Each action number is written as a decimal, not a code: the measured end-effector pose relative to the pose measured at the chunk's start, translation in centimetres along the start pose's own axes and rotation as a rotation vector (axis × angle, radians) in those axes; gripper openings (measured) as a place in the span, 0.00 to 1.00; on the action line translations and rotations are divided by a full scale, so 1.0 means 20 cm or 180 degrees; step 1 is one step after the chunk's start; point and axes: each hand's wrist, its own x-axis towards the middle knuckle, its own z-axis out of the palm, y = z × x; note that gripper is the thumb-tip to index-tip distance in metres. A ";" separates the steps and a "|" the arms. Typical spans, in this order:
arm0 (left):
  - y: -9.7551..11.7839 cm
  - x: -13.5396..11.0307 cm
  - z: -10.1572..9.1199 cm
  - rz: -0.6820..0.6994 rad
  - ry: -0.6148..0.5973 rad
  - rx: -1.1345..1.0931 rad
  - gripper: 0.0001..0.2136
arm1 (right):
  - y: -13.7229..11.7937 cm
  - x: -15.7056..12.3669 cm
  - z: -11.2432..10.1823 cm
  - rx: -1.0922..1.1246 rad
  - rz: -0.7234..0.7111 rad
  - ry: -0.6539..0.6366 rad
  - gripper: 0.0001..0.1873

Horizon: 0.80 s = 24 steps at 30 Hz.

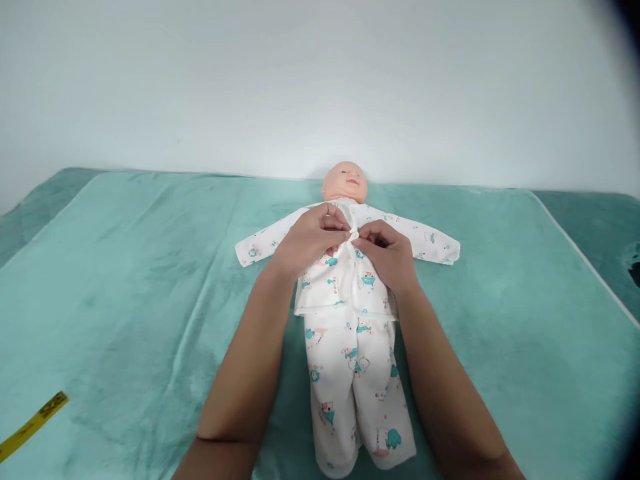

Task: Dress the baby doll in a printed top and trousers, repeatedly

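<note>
A baby doll lies on its back in the middle of a teal blanket, head towards the wall. It wears a white printed top and matching trousers. My left hand and my right hand meet over the doll's chest. Both pinch the white fabric tie at the front of the top, fingers curled and pressed together. The doll's sleeves spread out to either side.
A yellow measuring tape lies at the blanket's front left edge. A plain white wall rises behind the bed. The blanket's white-piped edge runs along the right side.
</note>
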 end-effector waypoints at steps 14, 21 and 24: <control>0.01 0.00 -0.03 -0.0069 -0.0043 0.0580 0.09 | 0.00 0.00 0.00 0.0006 -0.0131 -0.0004 0.02; 0.01 0.00 -0.02 -0.0006 0.0005 0.0547 0.10 | -0.01 0.00 0.00 -0.0094 0.0100 0.0026 0.04; 0.01 0.01 -0.03 -0.0062 -0.0055 0.0329 0.09 | -0.01 0.00 0.00 -0.0076 0.0251 0.0079 0.06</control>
